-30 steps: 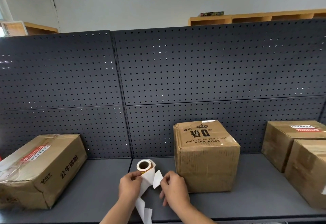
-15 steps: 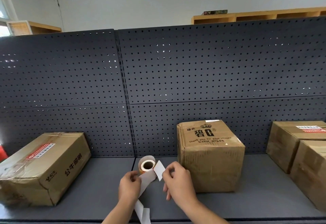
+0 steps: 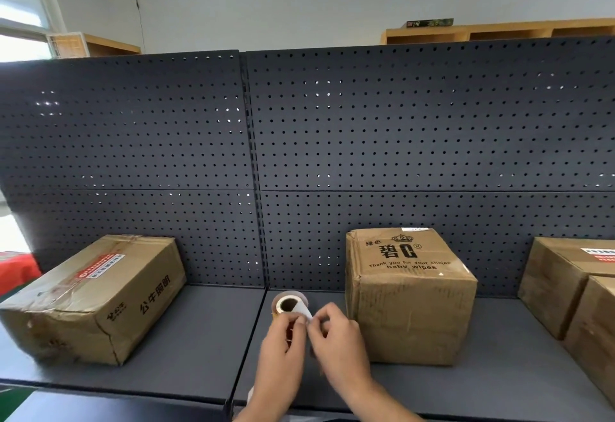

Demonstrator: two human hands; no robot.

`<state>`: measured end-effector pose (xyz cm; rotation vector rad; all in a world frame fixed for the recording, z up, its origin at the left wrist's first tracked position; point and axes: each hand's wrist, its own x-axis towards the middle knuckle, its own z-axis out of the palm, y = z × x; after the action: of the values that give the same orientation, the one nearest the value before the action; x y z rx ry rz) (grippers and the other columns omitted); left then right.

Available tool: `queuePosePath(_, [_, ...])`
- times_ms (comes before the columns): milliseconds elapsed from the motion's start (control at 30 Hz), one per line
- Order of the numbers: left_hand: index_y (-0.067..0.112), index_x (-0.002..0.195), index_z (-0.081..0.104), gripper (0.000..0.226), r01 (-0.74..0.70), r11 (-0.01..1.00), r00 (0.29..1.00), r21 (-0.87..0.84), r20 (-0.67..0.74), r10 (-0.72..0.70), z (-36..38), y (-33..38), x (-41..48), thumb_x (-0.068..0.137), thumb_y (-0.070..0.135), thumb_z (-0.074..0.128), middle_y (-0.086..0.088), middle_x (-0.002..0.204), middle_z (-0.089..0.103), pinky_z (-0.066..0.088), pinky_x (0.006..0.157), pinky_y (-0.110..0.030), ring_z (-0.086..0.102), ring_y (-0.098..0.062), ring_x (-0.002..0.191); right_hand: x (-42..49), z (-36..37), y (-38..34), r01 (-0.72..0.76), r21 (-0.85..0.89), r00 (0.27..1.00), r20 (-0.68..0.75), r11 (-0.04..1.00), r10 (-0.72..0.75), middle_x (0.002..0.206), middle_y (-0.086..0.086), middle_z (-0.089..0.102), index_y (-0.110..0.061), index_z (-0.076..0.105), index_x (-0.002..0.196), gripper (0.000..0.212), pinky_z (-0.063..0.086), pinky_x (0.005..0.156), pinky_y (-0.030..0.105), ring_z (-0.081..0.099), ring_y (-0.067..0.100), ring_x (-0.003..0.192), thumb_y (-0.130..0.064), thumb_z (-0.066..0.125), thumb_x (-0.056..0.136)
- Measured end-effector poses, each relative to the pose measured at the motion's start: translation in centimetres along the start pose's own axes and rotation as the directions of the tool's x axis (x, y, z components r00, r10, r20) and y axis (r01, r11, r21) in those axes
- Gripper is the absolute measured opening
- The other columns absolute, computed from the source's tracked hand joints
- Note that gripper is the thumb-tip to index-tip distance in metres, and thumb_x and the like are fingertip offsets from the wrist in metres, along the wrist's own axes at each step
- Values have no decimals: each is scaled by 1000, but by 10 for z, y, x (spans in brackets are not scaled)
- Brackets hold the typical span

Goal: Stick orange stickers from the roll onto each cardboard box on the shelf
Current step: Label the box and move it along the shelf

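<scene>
Head view, shelf bay. Sticker roll (image 3: 289, 303) was held just above the dark grey shelf (image 3: 186, 338), near its front edge, at the seam between the two shelf panels and just left of the middle cardboard box (image 3: 410, 298); the roll's open core faced the camera. Left hand (image 3: 280, 350) gripped the roll from below, fingers (image 3: 283, 323) curled round its lower half, with orange showing between them. Right hand (image 3: 340, 340) was up against the left, its thumb and forefinger pinching the white strip (image 3: 304, 311) that came off the roll's right side; the other fingers were loosely curled. Whether a sticker was already free of the strip could not be told. The middle box stood upright against the perforated back panel (image 3: 399, 138), printed top face up, not touched by either hand. Left cardboard box (image 3: 96, 298) lay well apart on the left panel, turned at an angle, a red-and-white label on its top. Two more cardboard boxes (image 3: 565, 275) sat at the right edge, one in front of the other, partly cut off by the frame. Wooden shelving (image 3: 499, 30) showed behind the panel along the wall.
</scene>
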<state>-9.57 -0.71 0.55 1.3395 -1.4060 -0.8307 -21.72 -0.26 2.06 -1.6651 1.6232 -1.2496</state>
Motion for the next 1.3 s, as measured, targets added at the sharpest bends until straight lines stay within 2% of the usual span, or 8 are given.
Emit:
queuePosePath(67, [23, 94, 74, 23, 153, 952, 988, -266, 72, -138, 2, 11, -1, 106, 28, 55, -3, 87, 78, 60, 77, -41, 73, -22, 84, 1, 2, 2, 59, -61, 998, 2, 996, -59, 62, -2, 69, -27, 56, 80, 19, 53, 52, 38, 64, 13, 53, -32, 61, 98])
queuePosePath(133, [6, 101, 72, 28, 260, 861, 965, -436, 88, -246, 3, 19, 0, 106, 28, 54, -14, 90, 79, 60, 70, -35, 76, -25, 83, 1, 2, 4, 106, -104, 994, 13, 989, -105, 67, -6, 70, -28, 57, 84, 16, 55, 56, 35, 66, 10, 59, -35, 58, 98])
queuePosePath(300, [-4, 106, 66, 27, 308, 758, 950, -575, 143, -277, -4, 23, -4, 101, 23, 64, -21, 89, 76, 60, 69, -32, 75, -24, 79, -7, -6, 8, 234, -156, 972, 63, 960, -227, 79, -14, 73, -33, 61, 107, 19, 53, 62, 29, 68, 7, 72, -48, 51, 101])
queuePosePath(567, [2, 112, 72, 25, 283, 764, 958, -580, 139, -249, -2, 21, -9, 106, 18, 55, -23, 100, 78, 60, 87, -45, 76, -33, 92, -11, -20, 10, 251, -101, 968, 29, 963, -249, 75, -12, 71, -34, 64, 105, 37, 53, 60, 31, 67, 10, 69, -68, 51, 96])
queuePosePath(733, [-3, 110, 70, 25, 218, 798, 975, -561, 82, -209, -2, 23, -6, 105, 17, 55, -20, 88, 73, 57, 78, -42, 67, -24, 74, -12, -23, 5, 153, 86, 984, -107, 984, -143, 66, -3, 68, -31, 61, 95, 15, 46, 48, 38, 57, 12, 47, -39, 54, 105])
queuePosePath(933, [-3, 96, 67, 22, 151, 819, 988, -553, 54, -146, -3, 27, -11, 105, 12, 53, -16, 83, 66, 52, 67, -37, 59, -19, 64, -18, -26, -2, 5, 406, 1000, 21, 914, -14, 70, 4, 64, -26, 69, 92, 11, 42, 46, 32, 50, 15, 50, -28, 64, 102])
queuePosePath(1233, [14, 89, 74, 22, -87, 919, 996, -386, -7, 91, -8, 47, -5, 105, 17, 58, -17, 86, 68, 53, 65, -29, 61, -21, 70, -6, -49, -14, 148, 310, 989, -69, 939, -133, 72, -4, 67, -26, 70, 84, 13, 45, 59, 29, 55, 9, 62, -24, 73, 97])
queuePosePath(1300, [18, 91, 73, 20, -134, 931, 990, -340, -8, 140, -7, 54, -4, 104, 21, 59, -14, 85, 69, 52, 67, -38, 61, -23, 73, -3, -58, -20, 187, 262, 981, -100, 947, -166, 76, -4, 68, -25, 71, 84, 13, 50, 64, 31, 59, 12, 68, -24, 74, 96])
